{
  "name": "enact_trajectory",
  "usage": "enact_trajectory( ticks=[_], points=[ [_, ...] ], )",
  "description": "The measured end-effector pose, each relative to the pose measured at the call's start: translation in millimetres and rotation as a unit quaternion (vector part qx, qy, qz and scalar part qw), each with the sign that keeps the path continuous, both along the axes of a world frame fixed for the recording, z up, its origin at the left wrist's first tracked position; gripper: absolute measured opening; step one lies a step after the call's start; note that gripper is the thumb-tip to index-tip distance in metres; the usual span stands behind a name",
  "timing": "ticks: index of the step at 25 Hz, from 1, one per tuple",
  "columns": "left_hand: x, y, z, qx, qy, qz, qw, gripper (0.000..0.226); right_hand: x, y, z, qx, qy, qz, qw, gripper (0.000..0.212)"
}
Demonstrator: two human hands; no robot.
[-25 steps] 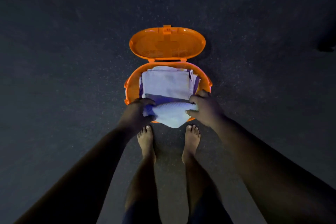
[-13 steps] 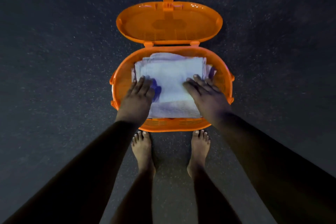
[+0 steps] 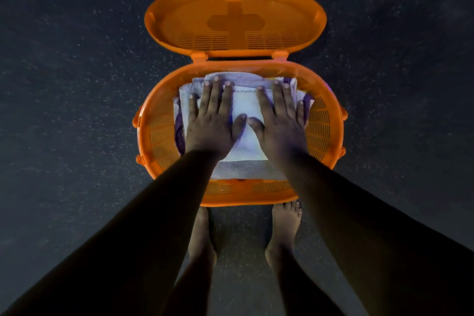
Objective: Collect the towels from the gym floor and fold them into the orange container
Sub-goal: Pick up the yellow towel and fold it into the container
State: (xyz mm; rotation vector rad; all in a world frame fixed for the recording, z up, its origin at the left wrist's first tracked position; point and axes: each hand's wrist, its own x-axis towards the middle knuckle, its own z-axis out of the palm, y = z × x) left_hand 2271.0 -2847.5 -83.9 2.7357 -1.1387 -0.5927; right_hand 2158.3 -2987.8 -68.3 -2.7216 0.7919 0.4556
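Both hands now flat on the towel stack (image 3: pixel 246 141) inside the orange container (image 3: pixel 323 120). Left hand (image 3: pixel 213 123) and right hand (image 3: pixel 279 123) side by side, thumbs nearly touching, fingers straight and spread, palms down. No grip on anything: pressing, not pinching.

Change over the last second: a second ago both hands held a folded white towel at the container's near rim, half over the edge. Half a second ago it was laid in and the hands were sliding onto it. Now the hands have moved up toward the far end of the stack, fingertips close to the back edge. The towel is fully inside.

The stack fills most of the container, near edge just inside the front wall. Purple cloth shows at the left and right sides under the white top layer; could be another towel or a trim, too dim to say.

Lid (image 3: pixel 236 20) open, hinged back flat on the floor (image 3: pixel 77 84) behind the container.

Read: this towel is placed and they're flattening the pile. No loose towels visible on the floor in this view, but the view is narrow and dark, so can't call the collection done.

Person stands barefoot, feet (image 3: pixel 284 226) just behind the near wall.
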Motion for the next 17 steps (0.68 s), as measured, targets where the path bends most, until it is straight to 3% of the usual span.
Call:
enact_trajectory(
  ticks=[6, 17],
  points=[
    [3.6, 2.5, -77.7, -0.052, -0.09, -0.037, 0.994, 0.076, -4.1, -8.5, -80.3, -0.028, -0.049, 0.012, 0.998, 0.071],
    [5.4, -0.4, -74.9, -0.021, -0.071, -0.043, 0.996, 0.077, -0.5, -10.9, -77.5, -0.014, -0.026, 0.018, 0.999, 0.069]
  ],
)
